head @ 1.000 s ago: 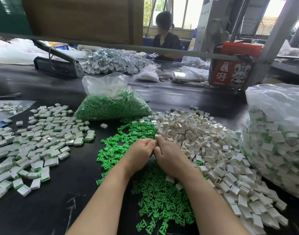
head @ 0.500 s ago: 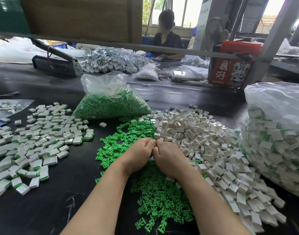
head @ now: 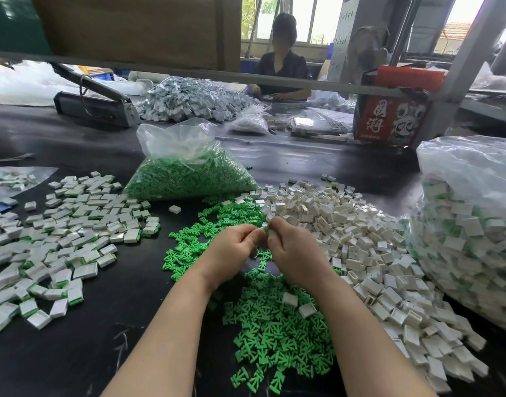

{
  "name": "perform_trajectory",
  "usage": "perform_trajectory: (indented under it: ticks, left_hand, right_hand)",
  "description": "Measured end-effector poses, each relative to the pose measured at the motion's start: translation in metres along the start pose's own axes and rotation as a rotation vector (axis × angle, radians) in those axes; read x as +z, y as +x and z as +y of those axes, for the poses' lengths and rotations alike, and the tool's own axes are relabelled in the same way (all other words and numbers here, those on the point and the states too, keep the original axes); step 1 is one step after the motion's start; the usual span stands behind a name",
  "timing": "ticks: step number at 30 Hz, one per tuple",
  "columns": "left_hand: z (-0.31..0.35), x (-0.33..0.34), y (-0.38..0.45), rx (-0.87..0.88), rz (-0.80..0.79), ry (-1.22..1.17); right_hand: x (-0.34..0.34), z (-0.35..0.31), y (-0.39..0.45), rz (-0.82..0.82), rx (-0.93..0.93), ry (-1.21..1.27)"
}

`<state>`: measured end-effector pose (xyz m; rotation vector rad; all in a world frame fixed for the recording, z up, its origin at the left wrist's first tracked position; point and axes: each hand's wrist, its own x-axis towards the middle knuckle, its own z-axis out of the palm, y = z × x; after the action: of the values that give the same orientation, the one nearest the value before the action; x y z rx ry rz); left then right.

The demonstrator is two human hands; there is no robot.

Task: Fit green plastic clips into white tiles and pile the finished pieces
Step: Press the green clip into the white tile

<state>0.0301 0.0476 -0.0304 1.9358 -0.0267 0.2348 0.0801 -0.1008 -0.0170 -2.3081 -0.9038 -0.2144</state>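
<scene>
Both my hands meet over the loose green clips spread on the black table. My left hand has its fingers curled and pinches a small piece at the fingertips. My right hand grips the same small piece, of which a bit of white and green shows between the fingers. To the right lies a heap of empty white tiles. To the left, finished pieces, white with green edges, lie spread out.
A clear bag of green clips stands behind the hands. A big clear bag of finished pieces fills the right side. Farther back are a sealing machine, a red box, grey parts, and a person seated across the table.
My hands have stayed together over the clips and shifted only slightly; the fingertips have parted a little, so the small piece now shows between them.
</scene>
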Motion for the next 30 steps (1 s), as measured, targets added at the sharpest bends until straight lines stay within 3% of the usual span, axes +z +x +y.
perform_trajectory:
  ticks: [4,6,12,17,22,30]
  left_hand:
    - [-0.002,-0.001,0.002,0.067,0.077,0.112]
    - [0.0,-0.002,0.001,0.108,0.131,0.022]
    - [0.011,0.001,-0.003,0.061,0.191,-0.372]
    - [0.014,0.006,-0.003,0.052,0.196,-0.416]
    - [0.017,0.011,-0.004,0.033,0.157,-0.358]
    - [0.018,0.023,0.0,0.029,0.264,-0.345]
  right_hand:
    - [0.001,0.005,0.001,0.01,0.014,0.085]
    - [0.002,0.006,0.003,-0.021,0.055,0.193]
    - [-0.002,0.002,0.003,-0.06,0.209,0.854]
    - [0.003,-0.001,0.002,-0.263,0.293,0.927]
    - [0.005,-0.003,0.002,-0.278,0.323,1.15]
    - [0.004,-0.008,0.0,-0.234,0.345,1.183]
